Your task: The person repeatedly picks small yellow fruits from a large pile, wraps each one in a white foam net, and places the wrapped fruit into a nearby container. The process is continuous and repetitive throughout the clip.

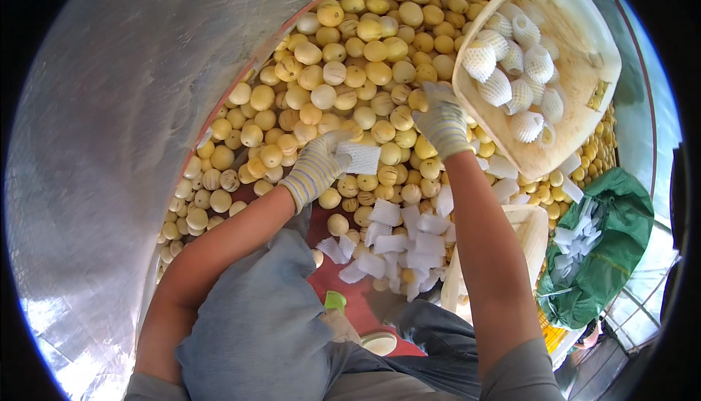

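Note:
My left hand (pixel 325 160), in a striped knit glove, is closed on a white foam net sleeve (pixel 361 159) above the pile of pale yellow round fruit (pixel 333 72). My right hand (pixel 442 120), gloved the same way, reaches into the fruit beside the rim of a cream plastic tub (pixel 604 61); its blurred fingers look apart, and I cannot see anything held. The tub holds several sleeved fruits (pixel 537 63). Loose foam sleeves (pixel 423 258) lie over the fruit below my hands.
A silver sheet (pixel 102 145) with a red edge borders the pile at left. At right are a second cream container (pixel 526 229), a green sack (pixel 624 251) with foam sleeves and part of a yellow crate (pixel 551 335). A red surface (pixel 336 273) shows near my legs.

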A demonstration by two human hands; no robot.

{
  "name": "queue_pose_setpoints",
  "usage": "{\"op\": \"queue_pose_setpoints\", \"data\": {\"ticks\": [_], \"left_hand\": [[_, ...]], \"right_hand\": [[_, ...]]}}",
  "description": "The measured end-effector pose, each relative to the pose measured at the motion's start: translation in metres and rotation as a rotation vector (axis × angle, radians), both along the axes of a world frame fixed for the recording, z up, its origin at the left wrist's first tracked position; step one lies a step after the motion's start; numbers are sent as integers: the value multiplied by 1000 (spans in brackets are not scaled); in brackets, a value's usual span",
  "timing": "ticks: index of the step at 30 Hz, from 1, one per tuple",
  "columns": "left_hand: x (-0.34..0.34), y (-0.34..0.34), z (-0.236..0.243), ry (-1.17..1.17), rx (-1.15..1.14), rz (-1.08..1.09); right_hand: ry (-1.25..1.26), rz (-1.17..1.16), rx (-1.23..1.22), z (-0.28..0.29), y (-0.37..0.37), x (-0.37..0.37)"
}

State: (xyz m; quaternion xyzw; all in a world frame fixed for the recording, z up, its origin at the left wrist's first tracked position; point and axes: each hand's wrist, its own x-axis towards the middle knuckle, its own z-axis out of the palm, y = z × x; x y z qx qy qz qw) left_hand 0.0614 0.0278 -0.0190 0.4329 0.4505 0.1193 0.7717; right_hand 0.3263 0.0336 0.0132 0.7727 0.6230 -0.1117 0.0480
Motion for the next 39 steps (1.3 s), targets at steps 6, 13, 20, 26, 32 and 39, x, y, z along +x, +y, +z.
{"op": "queue_pose_setpoints", "data": {"ticks": [6, 13, 20, 26, 32, 39], "left_hand": [[-10, -1, 13, -206, -216, 121], [-5, -10, 33, -334, -232, 19], [-3, 6, 35, -576, -380, -28], [5, 4, 41, -652, -416, -117], [-1, -2, 27, -490, -231, -163], [9, 7, 18, -167, 245, -250]], "right_hand": [[757, -243, 435, 36, -70, -81], [555, -43, 568, 15, -105, -119], [1689, -771, 446, 28, -113, -86], [2251, -613, 77, 17, -114, -83], [1813, -796, 264, 30, -131, -82], [862, -227, 435, 67, -111, -132]]}}
